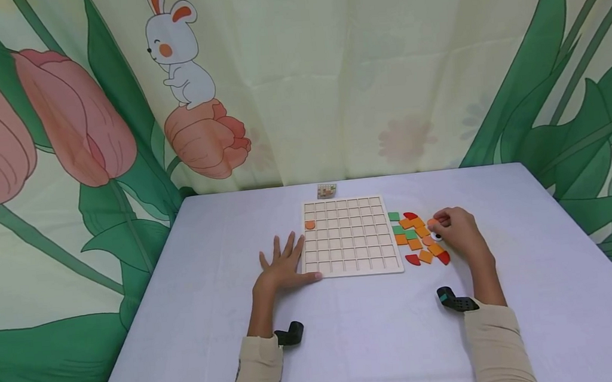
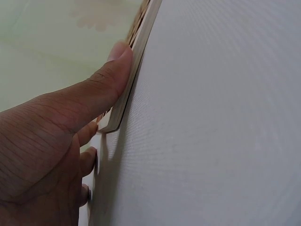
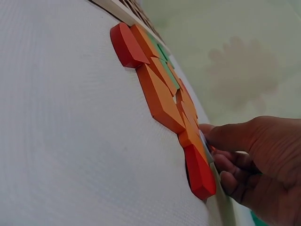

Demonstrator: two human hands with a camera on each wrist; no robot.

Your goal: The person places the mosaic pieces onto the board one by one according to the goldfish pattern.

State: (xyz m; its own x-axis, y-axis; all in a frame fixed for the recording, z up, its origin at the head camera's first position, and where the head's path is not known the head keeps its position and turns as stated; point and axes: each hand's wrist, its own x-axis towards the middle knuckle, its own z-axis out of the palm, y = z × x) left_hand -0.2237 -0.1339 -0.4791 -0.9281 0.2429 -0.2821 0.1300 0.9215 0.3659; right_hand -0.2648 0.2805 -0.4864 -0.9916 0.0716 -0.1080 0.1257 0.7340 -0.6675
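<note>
A pale wooden grid board (image 1: 352,273) lies flat on the table, with one orange round piece (image 1: 310,225) in its left column near the back. My left hand (image 1: 282,272) rests at the board's left side with fingers spread; in the left wrist view its thumb (image 2: 110,77) lies on the board's rim. To the right of the board, my right hand (image 1: 457,231) pinches a light orange round piece (image 1: 432,223) over the edge of a loose pile. The pile holds orange squares (image 1: 415,244), green squares (image 1: 398,230) and red quarter-round pieces (image 1: 413,259). Its held piece is mostly hidden in the right wrist view.
A small patterned card or tile (image 1: 326,190) lies behind the board. A white cloth covers the table (image 1: 372,342), and a printed curtain (image 1: 330,93) hangs behind its back edge. A piece with a black-and-white eye (image 1: 436,236) lies under the right hand.
</note>
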